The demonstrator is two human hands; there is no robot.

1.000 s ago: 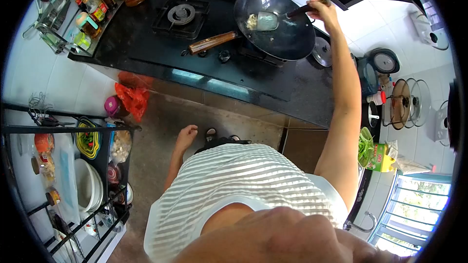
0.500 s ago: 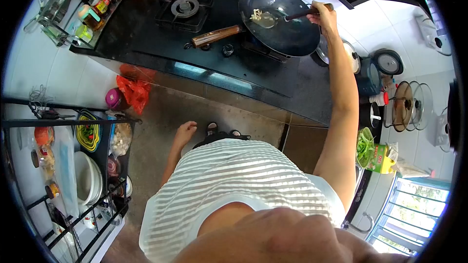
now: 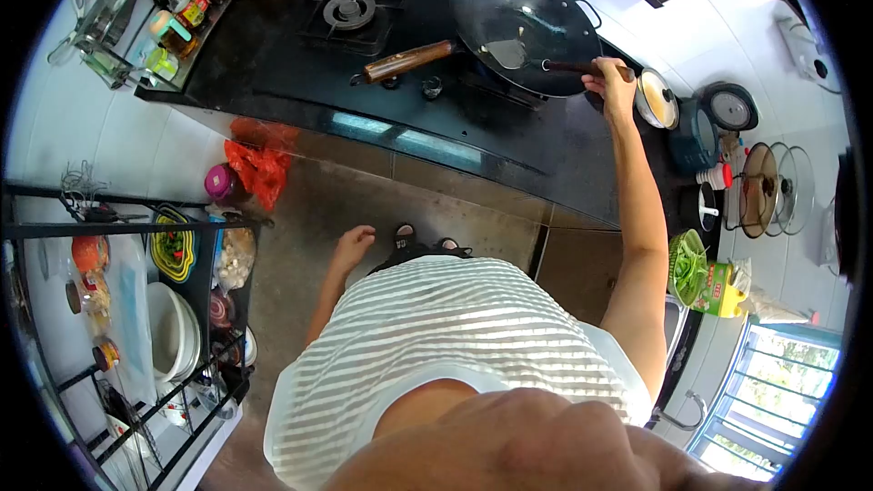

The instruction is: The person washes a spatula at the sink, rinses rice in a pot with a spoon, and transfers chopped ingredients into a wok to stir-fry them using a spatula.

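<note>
A black wok [image 3: 564,27] with a wooden handle [image 3: 409,62] pointing left sits on the right burner. My right hand [image 3: 611,84] is wrapped round the dark handle of a metal spatula [image 3: 506,54], near the wok's right rim. The spatula's blade rests low inside the wok, with a few small pale pieces of food [image 3: 521,34] beside it. My left hand [image 3: 356,244] hangs low over the floor at my side, away from the counter, its fingers curled; whether it holds anything is too small to tell.
An unused burner [image 3: 349,11] is left of the wok. Bottles [image 3: 186,7] stand on a rack at the far left. A lidded pot [image 3: 657,98] and a green basket of leafy vegetables [image 3: 688,265] are on the right. A shelf unit [image 3: 127,230] stands at lower left.
My right hand has moved down and slightly right with the spatula, and the blade has swung lower in the wok. The food now lies scattered by the blade. My left hand has barely moved.
</note>
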